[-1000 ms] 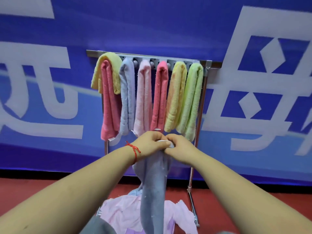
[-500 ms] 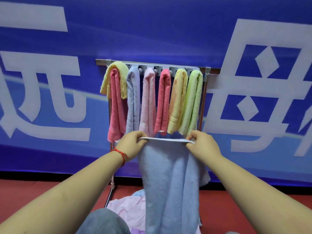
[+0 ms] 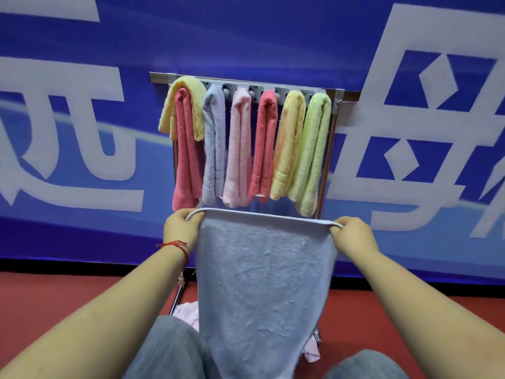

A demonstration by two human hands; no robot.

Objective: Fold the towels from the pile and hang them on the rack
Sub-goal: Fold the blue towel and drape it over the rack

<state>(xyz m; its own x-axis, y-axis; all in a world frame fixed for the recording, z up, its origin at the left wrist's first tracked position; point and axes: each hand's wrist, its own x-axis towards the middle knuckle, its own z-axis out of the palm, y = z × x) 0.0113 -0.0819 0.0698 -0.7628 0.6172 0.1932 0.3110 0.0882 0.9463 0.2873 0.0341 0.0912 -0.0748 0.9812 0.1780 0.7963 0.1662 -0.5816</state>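
Observation:
A light blue towel [image 3: 262, 283] hangs spread flat in front of me, its top edge stretched level. My left hand [image 3: 181, 229] grips the top left corner and my right hand [image 3: 352, 235] grips the top right corner. Behind it stands the metal rack [image 3: 323, 187] with several folded towels draped over its top bar: yellow over coral at the left, then pale blue, pink, coral, yellow and green. The held towel's top edge sits just below their hanging ends. A bit of the pink pile [image 3: 188, 314] on the floor shows beside the towel; the rest is hidden.
A blue banner with large white characters [image 3: 82, 119] covers the wall right behind the rack. The floor [image 3: 68, 291] is red. My grey-trousered knees [image 3: 169, 348] rise at the bottom, on either side of the hanging towel.
My hands have moved apart from a shared pinch in the middle, opening the bunched blue towel to its full width. The view has moved closer to the rack.

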